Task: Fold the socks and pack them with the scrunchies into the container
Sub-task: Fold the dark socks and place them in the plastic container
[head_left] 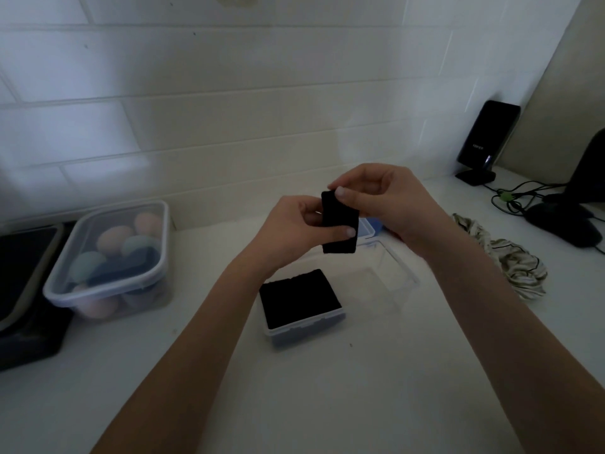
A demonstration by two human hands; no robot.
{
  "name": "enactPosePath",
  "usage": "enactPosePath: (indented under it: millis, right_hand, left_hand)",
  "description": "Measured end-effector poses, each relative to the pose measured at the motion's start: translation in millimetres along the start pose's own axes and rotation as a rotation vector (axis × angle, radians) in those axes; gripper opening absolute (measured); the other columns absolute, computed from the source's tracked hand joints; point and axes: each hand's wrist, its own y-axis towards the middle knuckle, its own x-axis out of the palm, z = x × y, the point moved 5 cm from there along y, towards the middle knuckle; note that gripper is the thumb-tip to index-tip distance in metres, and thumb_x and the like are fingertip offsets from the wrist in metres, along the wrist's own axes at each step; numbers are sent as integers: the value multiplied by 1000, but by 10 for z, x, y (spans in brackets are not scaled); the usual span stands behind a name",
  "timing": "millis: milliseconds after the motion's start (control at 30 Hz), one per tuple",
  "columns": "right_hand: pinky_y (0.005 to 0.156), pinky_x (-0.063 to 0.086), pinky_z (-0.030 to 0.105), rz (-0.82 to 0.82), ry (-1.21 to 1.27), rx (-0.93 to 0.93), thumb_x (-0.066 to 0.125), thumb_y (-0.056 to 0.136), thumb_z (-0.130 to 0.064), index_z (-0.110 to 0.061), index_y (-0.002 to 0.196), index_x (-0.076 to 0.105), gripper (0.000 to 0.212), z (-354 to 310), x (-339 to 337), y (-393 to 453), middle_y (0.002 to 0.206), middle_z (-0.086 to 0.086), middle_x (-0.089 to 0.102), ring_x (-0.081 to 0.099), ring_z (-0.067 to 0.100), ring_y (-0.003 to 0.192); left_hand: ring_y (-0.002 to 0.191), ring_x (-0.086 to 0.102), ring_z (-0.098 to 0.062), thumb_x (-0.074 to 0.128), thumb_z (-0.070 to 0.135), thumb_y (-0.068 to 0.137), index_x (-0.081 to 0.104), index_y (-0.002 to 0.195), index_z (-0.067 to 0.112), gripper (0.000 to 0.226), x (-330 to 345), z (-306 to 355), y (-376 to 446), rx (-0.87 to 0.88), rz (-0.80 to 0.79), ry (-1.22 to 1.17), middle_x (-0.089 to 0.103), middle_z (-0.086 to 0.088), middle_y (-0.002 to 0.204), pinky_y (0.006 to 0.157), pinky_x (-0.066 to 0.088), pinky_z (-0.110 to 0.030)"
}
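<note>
Your two bare forearms run up from the bottom edge of the frame over the pale white surface (pixel 327 404) and meet at the centre. There your left hand (pixel 288 224) and right hand (pixel 386 198) both pinch a small folded black sock (pixel 339 227). The right thumb and fingertips grip its top end while the left thumb presses across its lower part, probably to keep the fold from springing open. You hold it in the air above the clear rectangular plastic container (pixel 406 276), so it looks ready to go straight down.

Just below centre, the near end of that container already holds a flat black folded sock (pixel 299 298). The space beside it looks free, a likely spot for the one in your hands.

At the right of the frame a cream scrunchie with thin dark lines (pixel 514 260) lies on the surface beside the container, within reach for packing later.

At the left sits a lidded clear plastic box of pastel rounded items (pixel 114 257). At the upper right a black speaker (pixel 484 139) stands against the wall with dark cables (pixel 520 198) next to it.
</note>
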Motion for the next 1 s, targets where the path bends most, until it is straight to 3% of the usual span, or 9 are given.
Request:
enactPosePath:
  millis: [67,133,233,367,467,600,833,900,1000]
  right_hand:
    - [68,56,27,-49,-13,29,69,80,-6,-10,84,71,6,-16,-40,-15,79,10,74,68,18,75]
    - [66,55,26,-111,-62,36,70,78,-4,-9,84,71,8,-47,-80,-42,74,7,74,68,15,71]
    - [54,50,15,-163,-153,35,72,75,-1,-10,79,71,11,-69,-86,-100,65,0,73,66,6,61]
    - [54,50,14,-188,-246,78,74,74,0,-10,78,73,11,44,8,-173,60,-5,72,67,4,58]
    - [60,58,23,-204,-298,103,73,74,2,-7,78,72,10,135,52,-251,63,-5,72,69,15,63]
    - [64,60,28,-200,-507,76,74,74,-1,-12,77,72,12,267,88,-379,77,-2,71,68,21,64]
    - [76,55,36,-194,-671,34,74,75,-7,-15,75,70,9,348,199,-375,82,4,69,64,18,75]
    - [77,55,32,-212,-704,58,73,77,-9,-13,80,73,5,383,209,-365,86,7,72,67,18,77]
    - [69,49,9,-274,-760,90,69,81,-11,-12,90,75,12,405,207,-379,90,4,75,66,10,76]
  left_hand:
    - [83,72,-13,75,18,75,71,96,15,21,19,20,-13,-17,-72,-33,76,-4,88,79,56,-26]
    - [80,73,-15,65,30,83,72,91,16,17,-2,65,-22,-25,-98,-52,76,-1,81,74,59,-30]
    - [64,71,-21,55,33,90,69,81,15,24,-111,106,-11,-12,6,-50,72,-4,66,56,56,-30]
    - [49,66,-22,58,27,89,68,73,10,25,-151,115,-19,106,153,131,66,-7,56,41,44,-22]
    - [44,64,-20,60,28,87,68,69,8,28,-93,122,-44,200,201,270,65,-7,52,44,47,-23]
    - [52,64,-27,54,38,83,68,69,9,36,-14,120,-56,307,206,472,66,-8,57,56,55,-42]
    - [54,61,-20,48,39,83,67,67,10,37,41,132,-77,325,183,643,67,-2,59,60,52,-39]
    - [53,59,-21,48,38,82,66,65,9,38,49,139,-86,324,177,667,64,-2,56,58,50,-35]
    - [52,58,-26,52,33,84,63,61,4,38,69,176,-102,311,90,697,62,-8,54,53,45,-33]
